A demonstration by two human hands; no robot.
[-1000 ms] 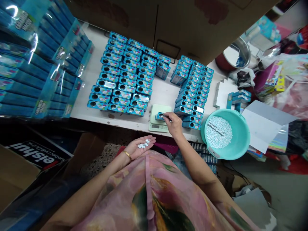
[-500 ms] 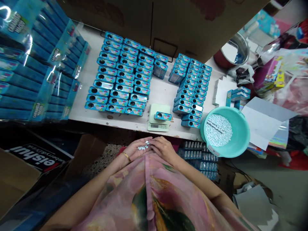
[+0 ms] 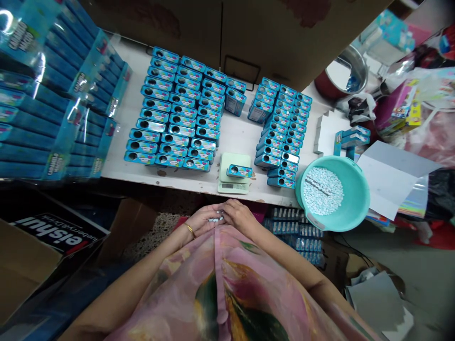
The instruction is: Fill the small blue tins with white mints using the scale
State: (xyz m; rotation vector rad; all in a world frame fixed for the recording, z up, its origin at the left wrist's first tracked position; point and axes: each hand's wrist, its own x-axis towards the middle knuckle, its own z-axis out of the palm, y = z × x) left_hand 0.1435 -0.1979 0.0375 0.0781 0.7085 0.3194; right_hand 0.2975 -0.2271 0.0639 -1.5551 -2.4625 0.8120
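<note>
My left hand (image 3: 203, 221) is palm up and cupped, with several small white candies (image 3: 215, 219) lying in it. Over its fingers and part of the candies rests my right hand (image 3: 239, 214), fingers curled and closed; whatever is under its fingertips is hidden. Both hands are close to my body, just below the table's front edge. Ahead of them, a pale green scale (image 3: 233, 187) bears one blue tin (image 3: 239, 171) with a dark round opening on top.
Rows of blue tins (image 3: 169, 161) stand left of the scale, more tins (image 3: 280, 182) to its right. A turquoise tub (image 3: 357, 199) contains many white candies. Packaged blue boxes (image 3: 57, 142) rise at left, and a large brown carton (image 3: 263, 28) borders the back.
My right hand has shifted slightly left and closed further over my left palm. Fewer candies show between the hands now. The tins and scale remain in place.
</note>
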